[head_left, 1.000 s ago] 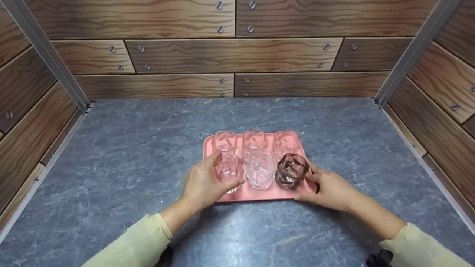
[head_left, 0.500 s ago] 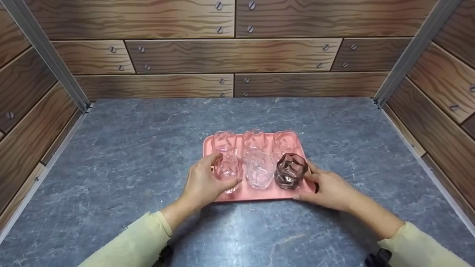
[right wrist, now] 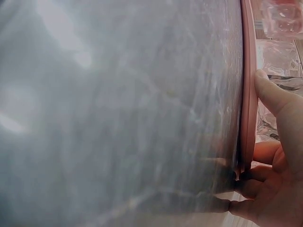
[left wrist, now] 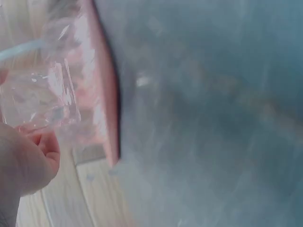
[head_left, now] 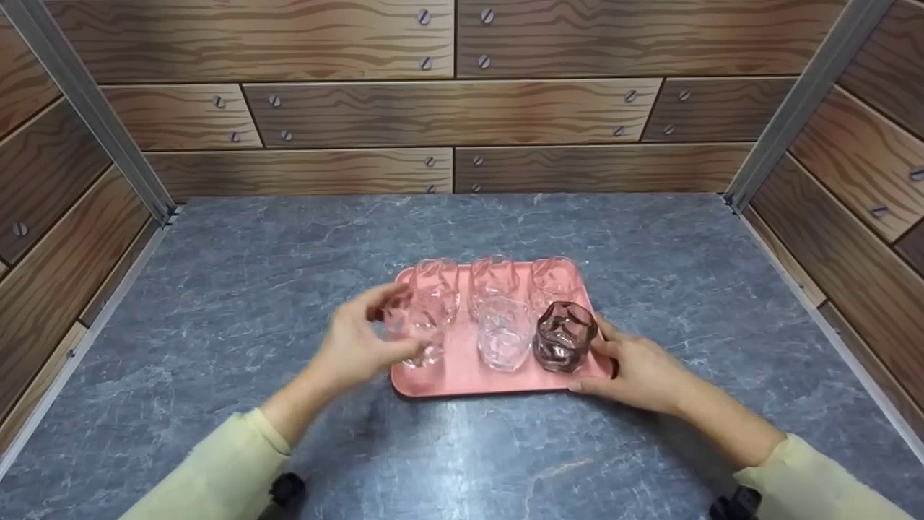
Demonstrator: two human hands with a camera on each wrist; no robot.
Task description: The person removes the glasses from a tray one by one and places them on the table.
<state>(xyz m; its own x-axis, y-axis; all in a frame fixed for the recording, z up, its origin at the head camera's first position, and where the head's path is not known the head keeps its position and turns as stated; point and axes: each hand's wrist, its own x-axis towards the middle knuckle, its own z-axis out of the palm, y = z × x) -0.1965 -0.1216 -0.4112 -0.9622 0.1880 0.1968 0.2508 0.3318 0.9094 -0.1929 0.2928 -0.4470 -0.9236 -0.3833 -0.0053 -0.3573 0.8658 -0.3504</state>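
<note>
A pink tray [head_left: 465, 384] lies on the table, bearing several faceted drinking glasses. My left hand [head_left: 354, 339] grips a clear glass [head_left: 417, 328] between thumb and fingers over the tray's left edge. In the left wrist view this glass [left wrist: 40, 97] overlaps the tray's side. My right hand [head_left: 642, 372] holds the tray's front right corner, its thumb [right wrist: 270, 92] along the rim and its other fingers around the side. Beside it on the tray stands a dark smoky glass [head_left: 565, 336]. Another clear glass [head_left: 504, 336] is in the middle of the front row.
Three more clear glasses stand along the tray's back: left [head_left: 439, 278], middle [head_left: 494, 278] and right [head_left: 554, 278]. The grey marbled table [head_left: 274, 245] extends all round the tray. Wood-patterned walls [head_left: 447, 112] enclose its back and sides.
My left hand has moved left with the clear glass, away from its spot in the front row, baring pink tray there. The right hand and the tray stay where they were.
</note>
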